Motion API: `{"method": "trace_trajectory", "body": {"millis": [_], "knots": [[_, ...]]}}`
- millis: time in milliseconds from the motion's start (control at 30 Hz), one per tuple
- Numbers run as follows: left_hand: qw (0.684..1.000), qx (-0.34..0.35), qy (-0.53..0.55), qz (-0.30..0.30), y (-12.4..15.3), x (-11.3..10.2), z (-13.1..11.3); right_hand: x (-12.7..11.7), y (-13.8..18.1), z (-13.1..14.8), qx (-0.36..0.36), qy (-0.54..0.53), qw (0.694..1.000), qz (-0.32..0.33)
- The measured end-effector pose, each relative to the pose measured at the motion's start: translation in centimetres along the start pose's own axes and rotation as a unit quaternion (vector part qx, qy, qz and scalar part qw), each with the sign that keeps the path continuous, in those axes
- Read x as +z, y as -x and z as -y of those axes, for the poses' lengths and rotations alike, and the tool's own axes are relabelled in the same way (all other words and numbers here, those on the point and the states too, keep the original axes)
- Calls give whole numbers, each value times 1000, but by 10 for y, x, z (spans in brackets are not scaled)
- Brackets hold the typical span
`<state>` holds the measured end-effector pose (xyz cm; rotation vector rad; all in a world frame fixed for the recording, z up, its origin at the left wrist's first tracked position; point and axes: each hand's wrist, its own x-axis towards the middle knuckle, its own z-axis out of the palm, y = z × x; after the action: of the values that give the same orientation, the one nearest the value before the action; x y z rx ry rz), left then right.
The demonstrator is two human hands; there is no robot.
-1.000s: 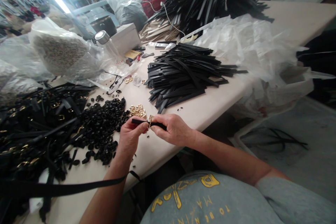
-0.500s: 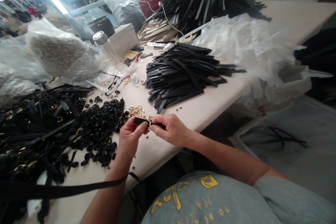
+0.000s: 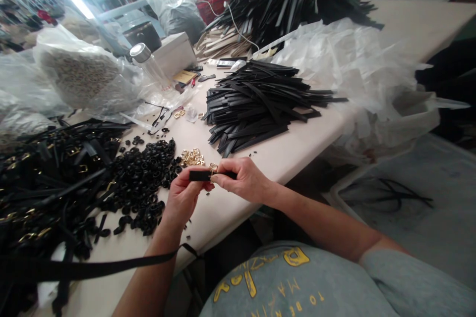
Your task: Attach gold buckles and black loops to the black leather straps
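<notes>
A short black strap (image 3: 200, 176) runs between my two hands near the table's front edge. My left hand (image 3: 185, 192) is closed around its left part from below, with fingers behind it. With thumb and fingers, my right hand (image 3: 241, 178) pinches the strap's right part. A gold buckle (image 3: 212, 168) shows at the strap between the hands, partly covered by fingers. Just beyond lies a small heap of gold buckles (image 3: 192, 157). Left of them spreads a pile of small black loops (image 3: 143, 183).
Black strips (image 3: 256, 104) lie in a stack on the table (image 3: 308, 143). Black straps with buckles (image 3: 48, 183) pile up at left. A long black band (image 3: 111, 267) crosses by my left forearm. White plastic sheeting (image 3: 357, 74) hangs over the right edge, above a bin (image 3: 338, 190).
My left thumb has come off the strap's front, so more of its flat face shows. My right hand stays pinched on it, nearly in the same place.
</notes>
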<state>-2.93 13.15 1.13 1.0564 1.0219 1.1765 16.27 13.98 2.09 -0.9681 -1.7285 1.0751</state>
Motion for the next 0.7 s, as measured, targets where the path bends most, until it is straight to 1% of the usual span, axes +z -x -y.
{"method": "trace_trajectory", "body": {"millis": [67,133,233,333,400,567,700], "knots": [[1000,-7,-13,9,-1,0,1,-1,1,3,0,-20,1000,21],[999,-36,-21,28,-1,0,0,-3,1,6,0,-35,998,43],[996,-69,-18,50,0,0,-1,-7,1,9,5,-19,998,66],[998,-44,-4,33,1,0,-3,-11,0,10,1,32,997,73],[999,-36,-2,29,0,-1,-4,-15,-3,9,-20,81,993,84],[996,-47,-45,56,2,-1,-8,-28,-11,5,-91,206,966,125],[992,-57,-105,49,3,5,-10,-34,-18,5,-129,276,945,114]]}}
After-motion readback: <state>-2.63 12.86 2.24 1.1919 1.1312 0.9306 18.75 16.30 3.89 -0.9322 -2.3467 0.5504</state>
